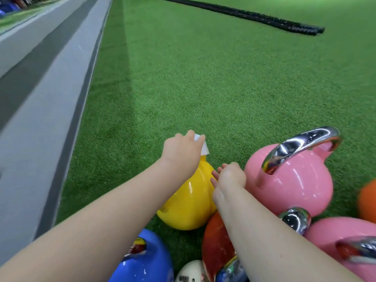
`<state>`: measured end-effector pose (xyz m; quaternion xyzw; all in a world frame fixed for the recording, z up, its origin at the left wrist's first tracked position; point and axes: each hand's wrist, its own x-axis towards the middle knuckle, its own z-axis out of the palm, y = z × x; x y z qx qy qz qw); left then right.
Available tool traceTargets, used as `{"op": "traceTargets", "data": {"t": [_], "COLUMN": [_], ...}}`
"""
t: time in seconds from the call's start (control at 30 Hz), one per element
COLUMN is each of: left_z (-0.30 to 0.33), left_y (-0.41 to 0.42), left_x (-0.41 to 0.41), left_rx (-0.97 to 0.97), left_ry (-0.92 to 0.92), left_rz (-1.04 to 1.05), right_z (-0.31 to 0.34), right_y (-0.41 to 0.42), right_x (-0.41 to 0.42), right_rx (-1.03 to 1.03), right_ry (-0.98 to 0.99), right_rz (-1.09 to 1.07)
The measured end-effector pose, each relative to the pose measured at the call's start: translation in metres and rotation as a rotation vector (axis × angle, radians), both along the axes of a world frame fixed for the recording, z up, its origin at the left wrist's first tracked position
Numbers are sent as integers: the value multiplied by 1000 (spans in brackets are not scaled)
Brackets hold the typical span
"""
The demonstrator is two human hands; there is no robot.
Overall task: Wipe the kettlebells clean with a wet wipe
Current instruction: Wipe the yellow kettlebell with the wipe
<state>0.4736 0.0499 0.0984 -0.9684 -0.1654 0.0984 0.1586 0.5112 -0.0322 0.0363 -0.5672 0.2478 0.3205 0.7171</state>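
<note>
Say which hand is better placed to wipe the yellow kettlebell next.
Left. The left hand already holds the wet wipe over the top of the yellow kettlebell. The right hand holds no wipe and rests against the bell's side, probably steadying it.

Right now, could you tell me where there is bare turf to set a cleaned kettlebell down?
Open turf lies beyond the yellow kettlebell, between the grey strip and the black rope. The near right is crowded: the pink kettlebell, red kettlebell and blue kettlebell sit packed together.

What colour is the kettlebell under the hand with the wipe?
Yellow: the kettlebell under the left hand holding the white wipe, seen in the head view.
</note>
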Motion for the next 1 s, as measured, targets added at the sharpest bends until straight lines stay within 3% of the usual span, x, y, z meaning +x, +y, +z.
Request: {"op": "traceTargets", "data": {"t": [0.2, 0.33, 0.4, 0.53, 0.67, 0.77, 0.87, 1.0], "left_z": [-51, -80, -83, -71, -72, -77, -79, -81], "left_y": [-3, -13, -18, -13, -7, -8, -9, -7], "left_x": [-70, -93, -101, -103, -89, -79, -76, -74], "left_rx": [-82, -121, -307, -864, -1432, -1404, -1383, -1348], "left_ry": [-459, -596, -730, -1016, -1309, -1420, -1462, -1467], "left_rz": [36, 85, 167, 527, 1047, 1249, 1247, 1232], "right_z": [6, 12, 17, 22, 26, 29, 30, 27], "right_y": [7, 14, 14, 20, 36, 48, 57, 64], "right_x": [-9, -14, -22, -45, -56, -60, -64, -59], "right_rx": [-82, -130, -55, 21, -49, -151, -325, -379], "right_ry": [-122, -169, -181, -348, -474, -506, -611, -594], "right_rz": [14, 98, 209, 413, 487, 529, 539, 561]}}
